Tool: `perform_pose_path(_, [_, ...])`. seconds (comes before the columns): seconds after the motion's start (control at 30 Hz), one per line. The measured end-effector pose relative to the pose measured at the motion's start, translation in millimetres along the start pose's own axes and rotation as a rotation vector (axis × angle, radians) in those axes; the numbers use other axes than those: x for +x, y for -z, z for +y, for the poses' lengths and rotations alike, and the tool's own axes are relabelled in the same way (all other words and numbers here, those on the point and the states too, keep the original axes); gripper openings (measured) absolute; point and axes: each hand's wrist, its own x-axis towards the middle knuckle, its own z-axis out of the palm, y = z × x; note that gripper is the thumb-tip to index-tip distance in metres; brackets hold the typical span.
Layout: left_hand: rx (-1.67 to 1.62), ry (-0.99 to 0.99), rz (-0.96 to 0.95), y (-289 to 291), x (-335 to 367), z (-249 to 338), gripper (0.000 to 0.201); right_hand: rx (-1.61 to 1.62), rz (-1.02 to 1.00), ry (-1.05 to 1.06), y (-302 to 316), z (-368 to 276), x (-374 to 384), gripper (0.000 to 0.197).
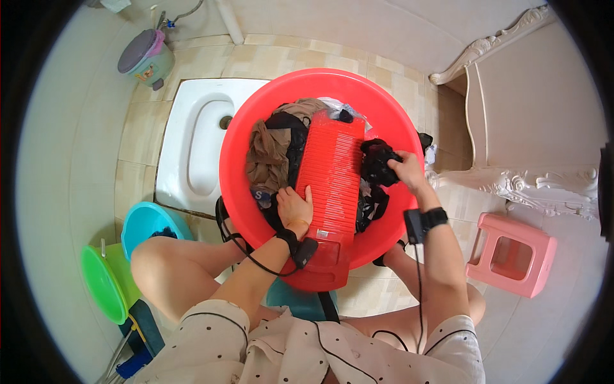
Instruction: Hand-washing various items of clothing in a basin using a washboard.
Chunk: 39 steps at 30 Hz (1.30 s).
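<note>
A red ribbed washboard leans in a big round red basin, its lower end over the near rim. My left hand grips the left edge of the washboard, thumb on the ribs and fingers partly hidden beside dark clothes. My right hand is closed on a bunched black cloth garment, held at the right side of the basin, just right of the washboard. Brown clothes lie in the basin left of the board. A white cloth shows behind the board's far end.
A white squat toilet is set into the floor at left. Near it stand a blue basin, a green basin and a lidded bin. On the right are a pink stool and carved white furniture. Cables hang from both wrists.
</note>
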Motion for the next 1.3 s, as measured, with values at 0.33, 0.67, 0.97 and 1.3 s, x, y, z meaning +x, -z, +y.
perform_pose_path(0.33, [-1.739,0.55,-0.898,90,27,72,0.073,0.768,-0.363,0.095,19,-125,-118,0.034])
perform_pose_path(0.67, [0.056,-0.079,-0.063,80,58,24,0.065,-0.086,-0.04,-0.182,-65,-56,-53,0.056])
perform_pose_path(0.97, [0.094,-0.87,0.031,54,-5,-15,0.053,-0.494,0.133,0.467,-141,-49,-151,0.044])
perform_pose_path(1.3, [0.258,-0.679,-0.141,24,79,46,0.043,-0.662,0.05,0.332,-146,-57,-23,0.05])
